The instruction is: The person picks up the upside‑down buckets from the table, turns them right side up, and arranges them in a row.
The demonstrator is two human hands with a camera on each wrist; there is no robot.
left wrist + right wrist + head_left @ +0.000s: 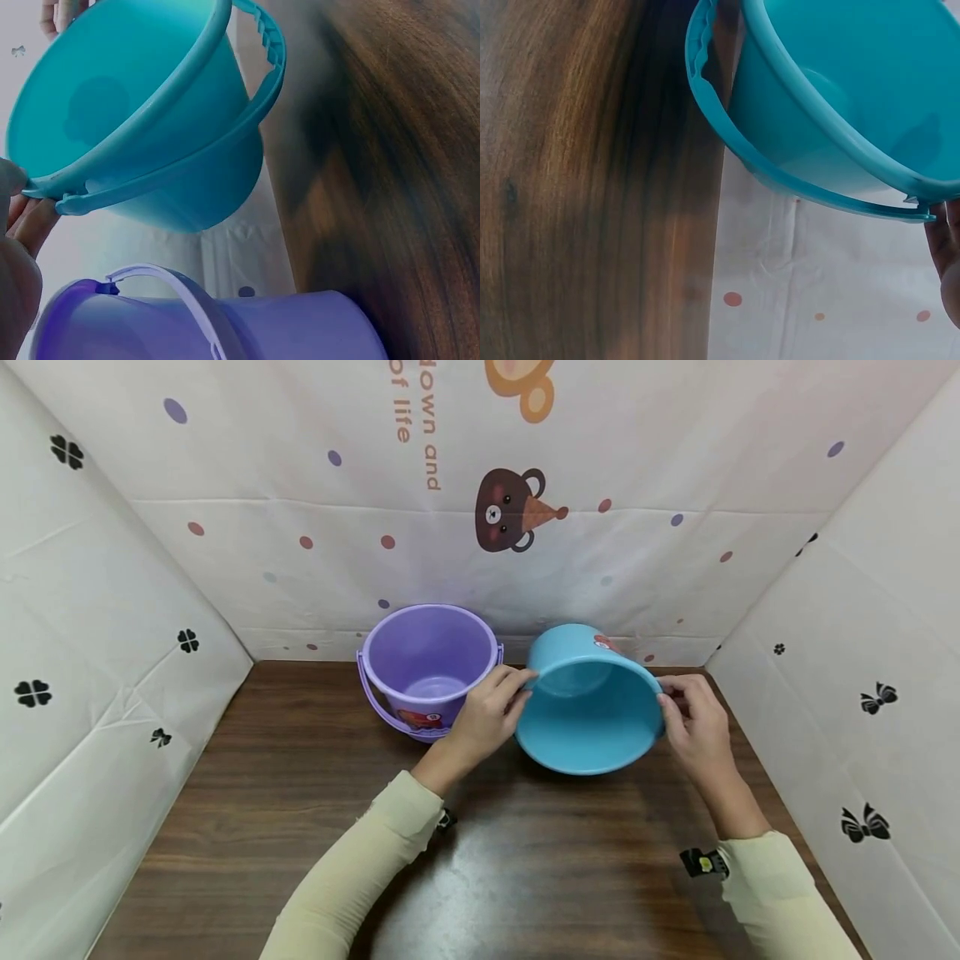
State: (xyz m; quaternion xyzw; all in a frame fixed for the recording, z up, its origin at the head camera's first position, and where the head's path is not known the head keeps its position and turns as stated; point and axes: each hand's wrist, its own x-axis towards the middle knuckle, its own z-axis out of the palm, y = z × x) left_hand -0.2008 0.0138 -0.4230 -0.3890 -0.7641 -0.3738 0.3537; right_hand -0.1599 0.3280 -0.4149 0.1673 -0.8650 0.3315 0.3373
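A blue bucket (592,718) is tilted with its mouth toward me, its handle (769,169) hanging below the rim in the right wrist view. My left hand (486,714) pinches the rim at its left side, by the handle joint. On the opposite side my right hand (697,722) grips the rim, thumb in front and fingers behind. A purple bucket (431,652) stands upright just left of the blue one, its handle lowered over the front. The left hand overlaps the purple bucket's right edge in the head view.
Both buckets are at the back of a dark wooden table (525,877). Printed white cloth walls rise behind the table (637,568) and along both sides. A red sticker (420,718) marks the purple bucket's front.
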